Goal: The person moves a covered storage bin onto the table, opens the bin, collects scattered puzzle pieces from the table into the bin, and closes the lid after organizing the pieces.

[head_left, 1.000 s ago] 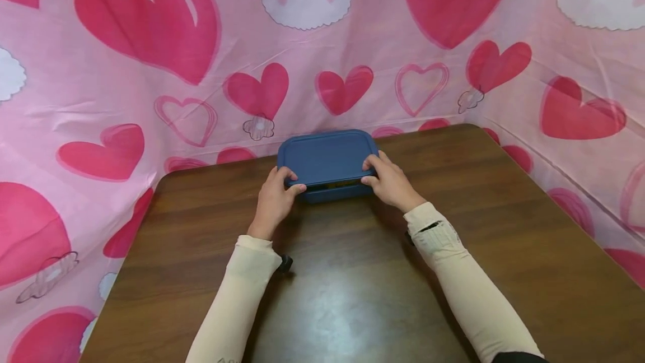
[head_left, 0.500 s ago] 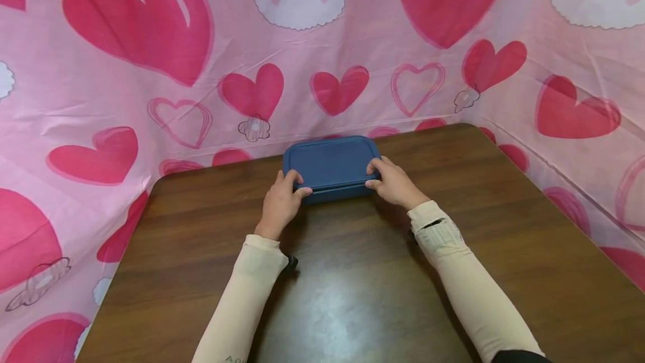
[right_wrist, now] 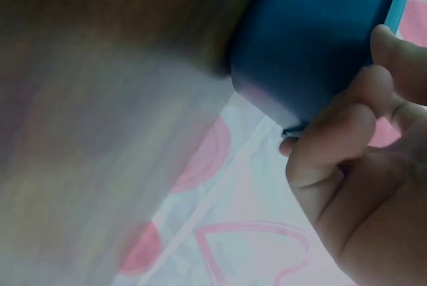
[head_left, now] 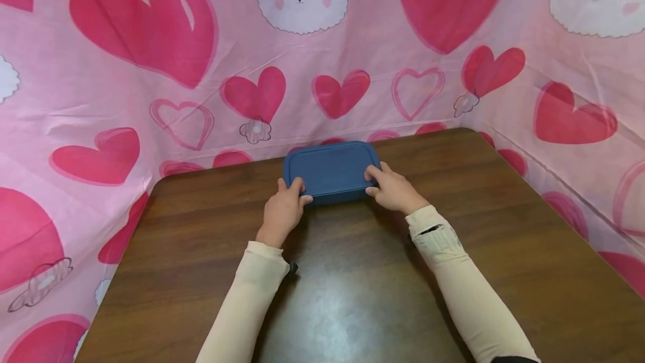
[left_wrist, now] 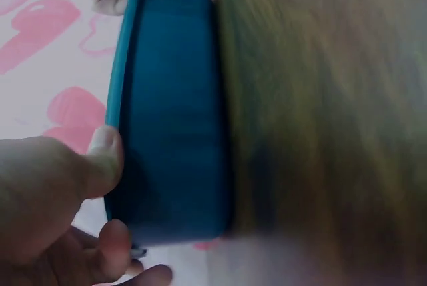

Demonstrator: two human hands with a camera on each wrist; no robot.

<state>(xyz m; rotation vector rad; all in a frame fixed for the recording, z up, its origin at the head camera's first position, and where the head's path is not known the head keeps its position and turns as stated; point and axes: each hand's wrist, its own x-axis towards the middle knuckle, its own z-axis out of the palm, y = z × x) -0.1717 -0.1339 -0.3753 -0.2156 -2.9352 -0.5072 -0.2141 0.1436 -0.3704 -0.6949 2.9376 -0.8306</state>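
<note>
A blue lunch box (head_left: 337, 198) with a flat, rounded lid (head_left: 332, 168) sits at the back of the wooden table. The lid lies level on the box along its front rim. My left hand (head_left: 283, 212) grips the lid's near left corner, thumb at the front edge and a finger curled on top. At the near right corner my right hand (head_left: 396, 190) pinches the lid the same way. From the left wrist, the box wall (left_wrist: 175, 113) shows plain blue beneath the lid's rim. A small clip (right_wrist: 293, 131) juts from the box's end by my right fingers.
The brown wooden table (head_left: 332, 290) extends toward me, with rounded far corners. Pink cloth (head_left: 342, 32) printed with hearts hangs right behind its back edge and along both sides.
The lid has come down onto the box; the front gap showing something yellowish inside has closed. Both hands have lowered slightly with it and keep their hold on the corners.
</note>
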